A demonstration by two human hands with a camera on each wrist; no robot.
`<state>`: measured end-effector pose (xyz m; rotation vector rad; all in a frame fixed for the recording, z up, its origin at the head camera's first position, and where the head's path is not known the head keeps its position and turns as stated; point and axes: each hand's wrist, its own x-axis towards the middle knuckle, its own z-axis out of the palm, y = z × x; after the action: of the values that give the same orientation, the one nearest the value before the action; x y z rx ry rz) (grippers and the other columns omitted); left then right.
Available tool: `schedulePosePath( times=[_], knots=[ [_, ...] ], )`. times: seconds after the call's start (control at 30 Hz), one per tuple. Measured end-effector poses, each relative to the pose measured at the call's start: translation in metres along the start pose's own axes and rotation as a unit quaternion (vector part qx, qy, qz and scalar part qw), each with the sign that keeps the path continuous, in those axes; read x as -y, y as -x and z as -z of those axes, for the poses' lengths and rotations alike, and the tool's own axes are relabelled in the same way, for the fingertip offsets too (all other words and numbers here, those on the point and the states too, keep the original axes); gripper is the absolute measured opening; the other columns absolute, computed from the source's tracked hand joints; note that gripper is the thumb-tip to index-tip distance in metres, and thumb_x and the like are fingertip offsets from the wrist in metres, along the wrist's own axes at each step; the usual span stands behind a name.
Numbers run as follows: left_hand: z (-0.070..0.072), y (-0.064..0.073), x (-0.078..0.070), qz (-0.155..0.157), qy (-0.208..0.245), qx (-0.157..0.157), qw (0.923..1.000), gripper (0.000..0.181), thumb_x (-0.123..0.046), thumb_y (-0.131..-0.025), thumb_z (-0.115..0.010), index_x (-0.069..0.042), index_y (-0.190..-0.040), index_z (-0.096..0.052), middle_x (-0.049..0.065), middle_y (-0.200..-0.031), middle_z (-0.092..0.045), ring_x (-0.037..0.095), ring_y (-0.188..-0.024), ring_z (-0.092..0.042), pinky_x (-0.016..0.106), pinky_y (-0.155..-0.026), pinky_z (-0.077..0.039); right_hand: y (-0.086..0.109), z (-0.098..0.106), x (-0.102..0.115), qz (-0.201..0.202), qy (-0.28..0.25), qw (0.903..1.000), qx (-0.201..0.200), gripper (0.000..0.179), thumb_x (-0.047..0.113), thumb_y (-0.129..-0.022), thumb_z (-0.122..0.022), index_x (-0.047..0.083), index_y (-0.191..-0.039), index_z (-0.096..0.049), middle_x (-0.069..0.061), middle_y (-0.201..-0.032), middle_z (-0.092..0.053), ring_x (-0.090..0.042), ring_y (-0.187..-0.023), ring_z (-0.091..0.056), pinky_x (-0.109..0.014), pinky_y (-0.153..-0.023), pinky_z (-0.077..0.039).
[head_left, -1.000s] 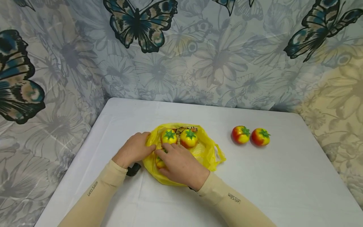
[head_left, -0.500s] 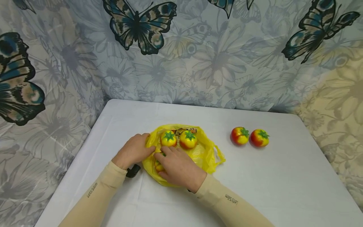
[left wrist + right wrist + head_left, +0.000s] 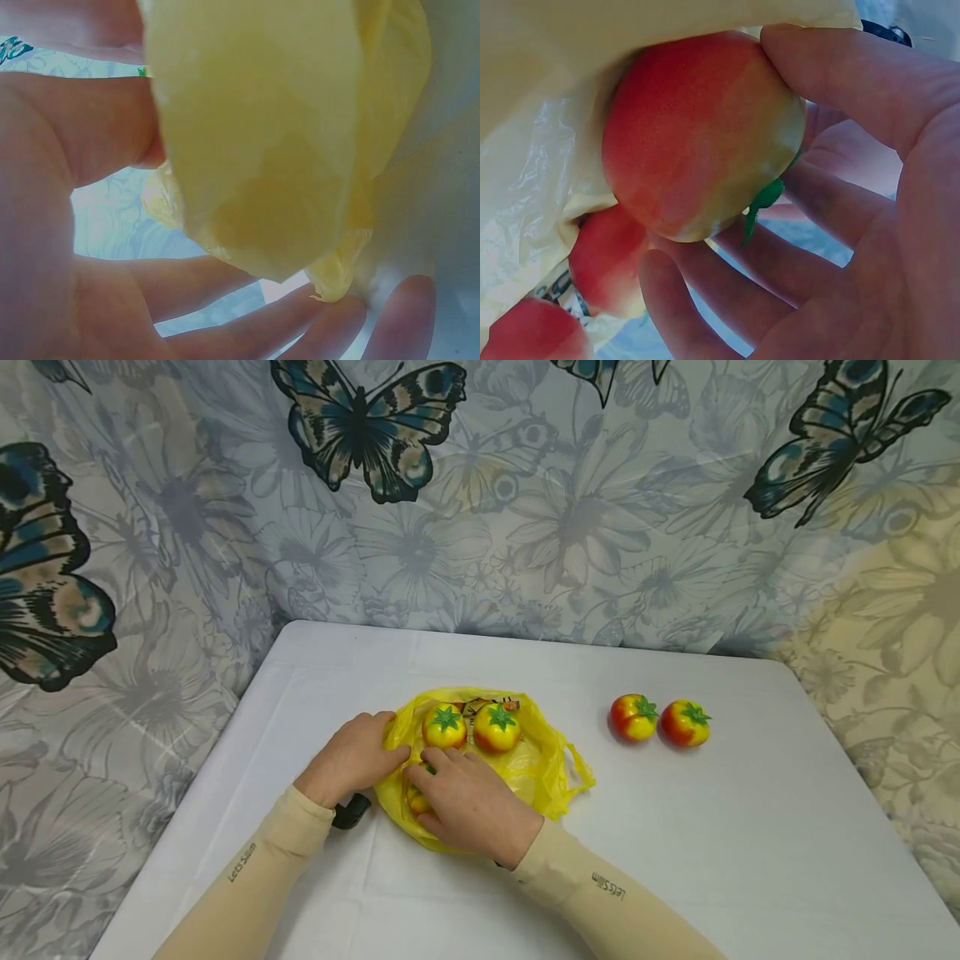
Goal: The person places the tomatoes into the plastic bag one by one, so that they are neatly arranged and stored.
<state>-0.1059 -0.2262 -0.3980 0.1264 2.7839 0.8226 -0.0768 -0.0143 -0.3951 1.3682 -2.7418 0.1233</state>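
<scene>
A yellow plastic bag (image 3: 534, 770) lies spread on the table with its mouth facing up. At its left rim my left hand (image 3: 354, 762) holds the plastic, thumb inside and fingers outside. In the left wrist view the bag's wall (image 3: 255, 150) hangs between that thumb and the fingers. My right hand (image 3: 476, 802) reaches into the bag's near left part and grips a red and yellow tomato (image 3: 697, 139) with a green leafy top; in the head view the hand mostly covers it. Two more such tomatoes, one left (image 3: 445, 727) and one right (image 3: 497, 728), sit behind it in the bag.
Two similar tomatoes, one (image 3: 633, 718) and another (image 3: 685, 724), stand side by side on the white table (image 3: 750, 827), to the right of the bag. A black device (image 3: 351, 812) is under my left wrist. Butterfly-patterned cloth (image 3: 585, 543) hangs behind the table.
My right hand has shifted slightly left and toward me over the tomato in the bag. The left hand stays at the rim; the other tomatoes stay put.
</scene>
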Motion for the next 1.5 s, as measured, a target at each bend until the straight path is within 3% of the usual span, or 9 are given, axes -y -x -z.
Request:
schedulePosePath(
  times=[0.2, 0.4, 0.6, 0.77, 0.93, 1.1, 1.37, 1.5],
  knots=[
    [-0.002, -0.002, -0.004, 0.000, -0.002, 0.004, 1.0000, 0.053, -0.029, -0.103, -0.066, 0.003, -0.145, -0.060, 0.016, -0.113, -0.073, 0.025, -0.090, -0.063, 0.039, -0.080, -0.056, 0.003, 0.001, -0.004, -0.003, -0.001, 1.0000, 0.006, 0.040, 0.037, -0.100, -0.075, 0.019, -0.135, -0.067, 0.000, -0.112, -0.064, -0.017, -0.100, -0.061, -0.033, -0.084, -0.056],
    [-0.002, -0.003, -0.005, 0.004, -0.006, 0.006, 1.0000, 0.053, -0.030, -0.103, -0.066, 0.002, -0.145, -0.060, 0.016, -0.114, -0.073, 0.025, -0.091, -0.063, 0.040, -0.081, -0.056, 0.006, 0.009, -0.010, -0.008, -0.029, 0.9992, 0.025, 0.052, 0.041, -0.101, -0.075, 0.018, -0.146, -0.063, -0.003, -0.127, -0.065, -0.019, -0.109, -0.063, -0.037, -0.095, -0.058],
    [-0.001, -0.003, -0.005, 0.015, -0.011, 0.015, 0.9997, 0.059, -0.032, -0.105, -0.063, 0.002, -0.152, -0.055, 0.022, -0.131, -0.070, 0.030, -0.107, -0.065, 0.049, -0.097, -0.056, 0.018, 0.033, -0.032, -0.038, -0.084, 0.9951, 0.035, 0.057, 0.044, -0.100, -0.076, 0.018, -0.149, -0.063, -0.006, -0.137, -0.066, -0.024, -0.113, -0.067, -0.045, -0.101, -0.058],
    [0.000, 0.001, -0.003, 0.028, -0.010, 0.020, 0.9994, 0.066, -0.034, -0.106, -0.062, 0.004, -0.157, -0.049, 0.028, -0.144, -0.063, 0.037, -0.123, -0.062, 0.056, -0.108, -0.052, 0.039, 0.049, -0.066, -0.082, -0.094, 0.9922, 0.006, 0.060, 0.039, -0.097, -0.082, 0.014, -0.149, -0.064, -0.011, -0.140, -0.065, -0.029, -0.110, -0.071, -0.047, -0.100, -0.060],
    [-0.001, 0.007, 0.000, 0.036, -0.007, 0.021, 0.9991, 0.067, -0.034, -0.105, -0.062, 0.004, -0.158, -0.048, 0.030, -0.145, -0.061, 0.037, -0.122, -0.062, 0.056, -0.106, -0.052, 0.067, 0.055, -0.103, -0.146, -0.094, 0.9848, -0.012, 0.064, 0.037, -0.095, -0.085, 0.013, -0.150, -0.063, -0.014, -0.147, -0.064, -0.035, -0.125, -0.069, -0.053, -0.105, -0.059],
    [-0.001, 0.008, -0.002, 0.025, -0.007, 0.020, 0.9995, 0.066, -0.034, -0.106, -0.063, 0.004, -0.158, -0.048, 0.029, -0.143, -0.063, 0.036, -0.119, -0.064, 0.056, -0.104, -0.054, 0.100, 0.055, -0.136, -0.199, -0.099, 0.9747, -0.022, 0.065, 0.035, -0.095, -0.085, 0.011, -0.151, -0.061, -0.016, -0.151, -0.061, -0.039, -0.135, -0.063, -0.058, -0.107, -0.057],
    [-0.001, 0.006, -0.007, 0.024, -0.017, 0.024, 0.9993, 0.067, -0.034, -0.106, -0.062, 0.006, -0.158, -0.047, 0.031, -0.145, -0.062, 0.038, -0.122, -0.064, 0.057, -0.106, -0.053, 0.141, 0.055, -0.177, -0.255, -0.109, 0.9603, -0.027, 0.061, 0.032, -0.099, -0.081, 0.007, -0.150, -0.059, -0.018, -0.149, -0.061, -0.041, -0.135, -0.060, -0.063, -0.111, -0.052],
    [-0.002, 0.004, -0.010, 0.022, -0.018, 0.025, 0.9993, 0.068, -0.034, -0.106, -0.062, 0.007, -0.158, -0.046, 0.032, -0.146, -0.061, 0.040, -0.124, -0.063, 0.059, -0.108, -0.052, 0.157, 0.056, -0.198, -0.282, -0.114, 0.9520, -0.031, 0.061, 0.032, -0.098, -0.081, 0.006, -0.149, -0.059, -0.022, -0.148, -0.061, -0.044, -0.127, -0.060, -0.066, -0.106, -0.052]
  ],
)
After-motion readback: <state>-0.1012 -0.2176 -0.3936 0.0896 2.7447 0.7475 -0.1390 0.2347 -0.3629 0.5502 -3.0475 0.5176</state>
